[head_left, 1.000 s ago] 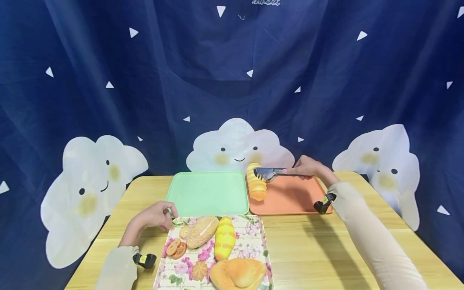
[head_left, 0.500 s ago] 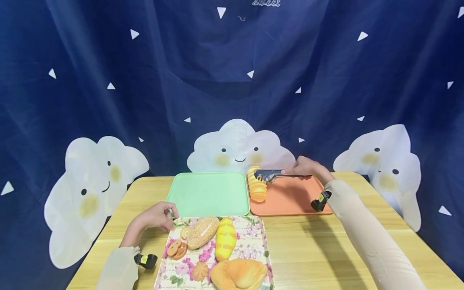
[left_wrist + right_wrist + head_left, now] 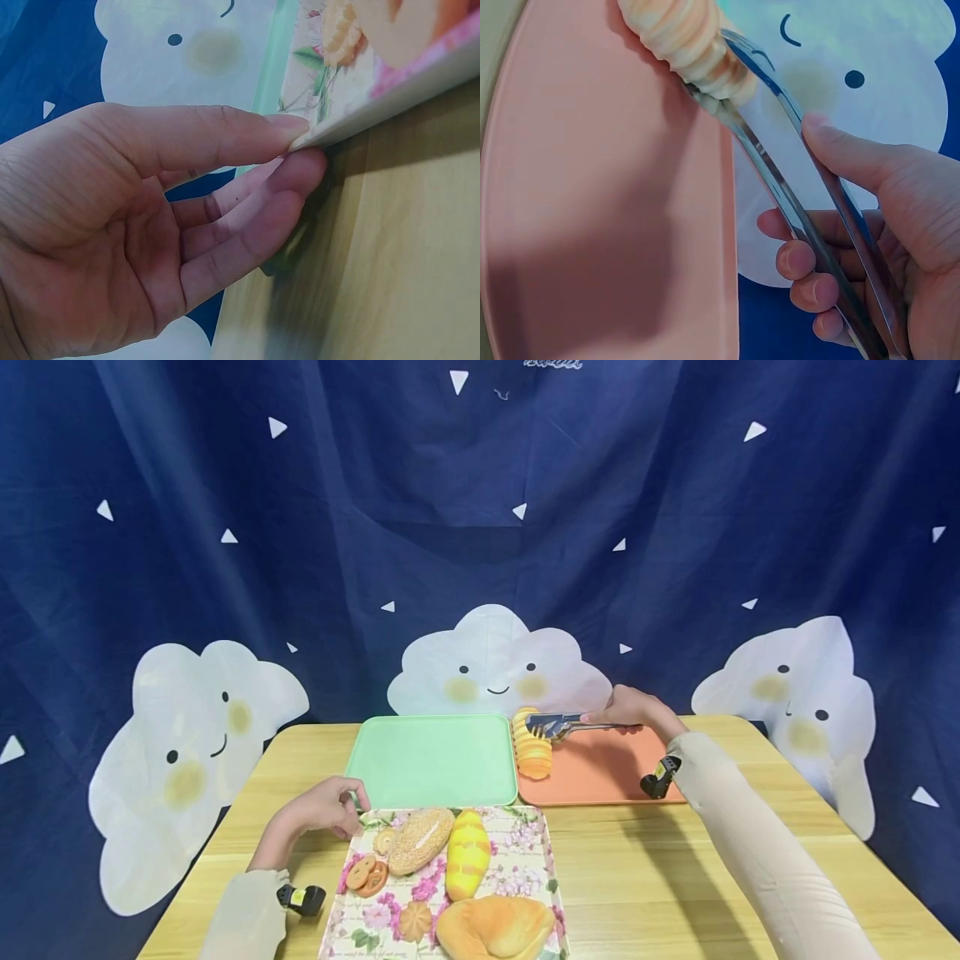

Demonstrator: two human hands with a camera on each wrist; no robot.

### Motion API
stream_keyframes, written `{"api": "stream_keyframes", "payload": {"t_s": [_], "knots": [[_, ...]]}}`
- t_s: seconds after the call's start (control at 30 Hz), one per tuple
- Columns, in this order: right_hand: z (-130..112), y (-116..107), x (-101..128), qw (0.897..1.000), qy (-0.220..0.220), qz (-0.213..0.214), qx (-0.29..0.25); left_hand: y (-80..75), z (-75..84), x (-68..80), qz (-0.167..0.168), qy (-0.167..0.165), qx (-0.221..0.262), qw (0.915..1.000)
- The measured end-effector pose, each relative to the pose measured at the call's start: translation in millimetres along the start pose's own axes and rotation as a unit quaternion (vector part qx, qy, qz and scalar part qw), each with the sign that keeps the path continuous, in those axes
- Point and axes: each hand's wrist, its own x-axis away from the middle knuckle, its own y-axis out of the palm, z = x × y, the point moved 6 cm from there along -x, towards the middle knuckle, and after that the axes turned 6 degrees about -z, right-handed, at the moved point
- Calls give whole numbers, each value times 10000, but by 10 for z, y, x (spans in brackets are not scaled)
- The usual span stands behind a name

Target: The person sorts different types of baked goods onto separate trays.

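My right hand [image 3: 639, 710] holds metal tongs [image 3: 780, 184], thumb on one arm and fingers round the other. The tongs' tips are closed about a ridged, cream-and-orange toy bread roll [image 3: 532, 758] at the left end of the orange tray [image 3: 600, 781]. Whether the roll's underside bears on the tray cannot be told. At the near left, my left hand [image 3: 165, 202] pinches a corner of the floral tray [image 3: 307, 105], thumb above and fingers below. That tray bears a seeded bread [image 3: 422, 842], a yellow striped bread [image 3: 467, 856] and a large folded bread [image 3: 495, 927].
A green tray [image 3: 435, 760] lies left of the orange one, behind the floral tray. Small cookies [image 3: 367, 875] and a flower-shaped biscuit [image 3: 415, 922] lie among the breads. A blue cloud-print curtain [image 3: 480, 485] hangs behind the wooden table [image 3: 637, 877].
My right hand, the tongs and the bread roll have sunk slightly toward the orange tray. The left hand keeps its place at the floral tray's corner.
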Motion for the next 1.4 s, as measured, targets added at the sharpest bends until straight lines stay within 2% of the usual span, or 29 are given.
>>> {"api": "stream_keyframes", "payload": {"t_s": [0.23, 0.43, 0.8, 1.0, 1.2, 1.4], "knots": [[-1, 7, -33, 9999, -100, -82, -90, -5, -9, -10, -6, 57, -18, 10000], [-60, 5, -38, 9997, -2, -68, 244, -8, -7, 4, -39, 57, -24, 10000], [-149, -34, 125, 9917, 600, 511, 1013, -5, -20, 5, -31, 51, -14, 10000], [-103, -8, 147, 9884, 788, 754, 1061, -8, -16, 7, -91, 20, 3, 10000], [-122, -21, 204, 9832, 738, 1160, 1197, -5, -7, 2, -2, -4, -14, 10000], [-125, -6, 318, 9830, 603, 1348, 1090, 5, 16, 17, -9, 25, -11, 10000]]}}
